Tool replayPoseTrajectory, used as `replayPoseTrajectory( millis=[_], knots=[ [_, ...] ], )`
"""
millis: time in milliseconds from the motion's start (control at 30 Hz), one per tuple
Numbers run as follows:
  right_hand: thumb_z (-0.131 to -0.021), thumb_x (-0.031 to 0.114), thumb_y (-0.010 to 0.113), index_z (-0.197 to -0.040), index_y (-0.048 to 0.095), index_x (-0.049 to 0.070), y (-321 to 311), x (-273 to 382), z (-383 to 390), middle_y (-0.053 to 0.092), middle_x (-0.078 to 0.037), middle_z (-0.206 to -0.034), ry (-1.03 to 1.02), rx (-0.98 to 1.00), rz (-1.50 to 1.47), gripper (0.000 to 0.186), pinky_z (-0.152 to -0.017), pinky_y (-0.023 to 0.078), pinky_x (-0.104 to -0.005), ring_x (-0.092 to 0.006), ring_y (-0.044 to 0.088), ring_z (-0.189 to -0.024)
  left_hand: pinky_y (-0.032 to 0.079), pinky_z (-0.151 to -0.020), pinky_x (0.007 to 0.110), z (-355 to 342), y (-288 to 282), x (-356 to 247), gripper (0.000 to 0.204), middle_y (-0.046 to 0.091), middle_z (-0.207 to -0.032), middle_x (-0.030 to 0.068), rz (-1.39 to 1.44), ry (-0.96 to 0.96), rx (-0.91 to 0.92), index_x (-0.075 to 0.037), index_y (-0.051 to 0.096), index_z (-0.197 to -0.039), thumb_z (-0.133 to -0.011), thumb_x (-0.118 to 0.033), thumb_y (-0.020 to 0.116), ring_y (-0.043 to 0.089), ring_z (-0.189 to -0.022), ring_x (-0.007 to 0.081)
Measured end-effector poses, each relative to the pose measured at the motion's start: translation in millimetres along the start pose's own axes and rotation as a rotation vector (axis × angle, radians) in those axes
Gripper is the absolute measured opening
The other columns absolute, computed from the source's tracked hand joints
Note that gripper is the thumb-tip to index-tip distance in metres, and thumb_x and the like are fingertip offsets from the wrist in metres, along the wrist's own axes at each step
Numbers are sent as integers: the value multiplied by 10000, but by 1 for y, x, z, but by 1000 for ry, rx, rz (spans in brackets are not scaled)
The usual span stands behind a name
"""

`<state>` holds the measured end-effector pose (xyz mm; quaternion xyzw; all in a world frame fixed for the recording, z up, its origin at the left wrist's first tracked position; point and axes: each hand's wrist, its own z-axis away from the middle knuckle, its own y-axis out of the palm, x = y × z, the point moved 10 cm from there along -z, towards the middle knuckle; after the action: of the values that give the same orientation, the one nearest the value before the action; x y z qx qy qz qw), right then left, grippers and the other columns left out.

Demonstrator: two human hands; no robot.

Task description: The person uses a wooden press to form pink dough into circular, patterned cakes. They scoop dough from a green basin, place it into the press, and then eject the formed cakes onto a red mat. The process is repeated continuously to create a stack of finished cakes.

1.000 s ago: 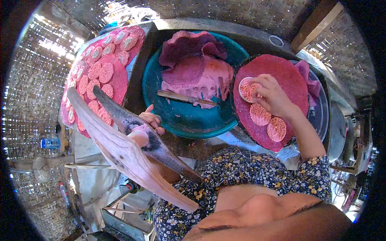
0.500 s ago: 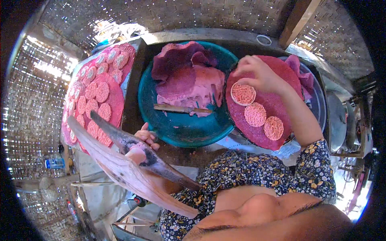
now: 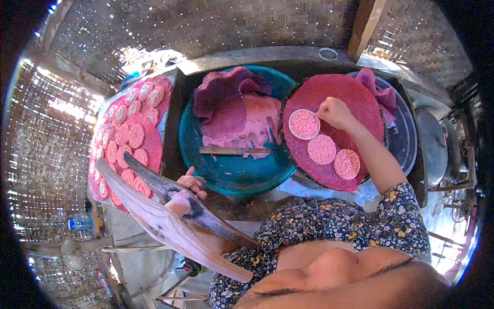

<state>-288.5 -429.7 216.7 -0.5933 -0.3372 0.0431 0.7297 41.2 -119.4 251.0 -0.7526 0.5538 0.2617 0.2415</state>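
Observation:
My right hand (image 3: 334,113) pinches the right edge of a white ring (image 3: 293,116) that lies on a round red cloth-covered tray (image 3: 355,95). Inside the ring is a patch of pink noodle-like strands (image 3: 304,125). Two pink strand discs (image 3: 322,149) (image 3: 347,164) lie nearer me on the same tray. My left hand (image 3: 190,185) is curled around the middle of a two-handled wooden press (image 3: 154,219), partly hidden behind it. The press has pink dough on it and slants from my body toward the left.
A teal basin (image 3: 231,183) in the middle holds pink dough (image 3: 262,116), a purple-red cloth (image 3: 221,92) and a flat wooden stick (image 3: 234,151). Many pink discs (image 3: 136,135) cover a red cloth at left. A lidded metal pot (image 3: 429,147) stands at far right.
My right hand has come down from above the ring to its right edge, fingers now bunched together. The view has shifted slightly; my left hand still holds the press.

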Motion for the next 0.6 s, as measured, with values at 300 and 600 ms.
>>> replayPoseTrajectory(
  millis=[300,600],
  knots=[
    [-633,216,624,-639,655,34,-5,29,3,582,-166,-760,-198,-76,257,184,-725,470,-417,-338,570,-802,347,-971,497,14,-7,2,427,479,-674,18,-90,2,-6,-84,385,-940,-640,-42,686,521,-646,162],
    [-642,190,593,-634,648,66,-12,15,1,562,-151,-762,-95,-161,151,136,-729,464,-414,-316,562,-807,327,-974,513,15,-4,-2,380,486,-685,34,-84,-106,-172,-85,397,-933,-674,-61,673,522,-680,180]
  ],
)
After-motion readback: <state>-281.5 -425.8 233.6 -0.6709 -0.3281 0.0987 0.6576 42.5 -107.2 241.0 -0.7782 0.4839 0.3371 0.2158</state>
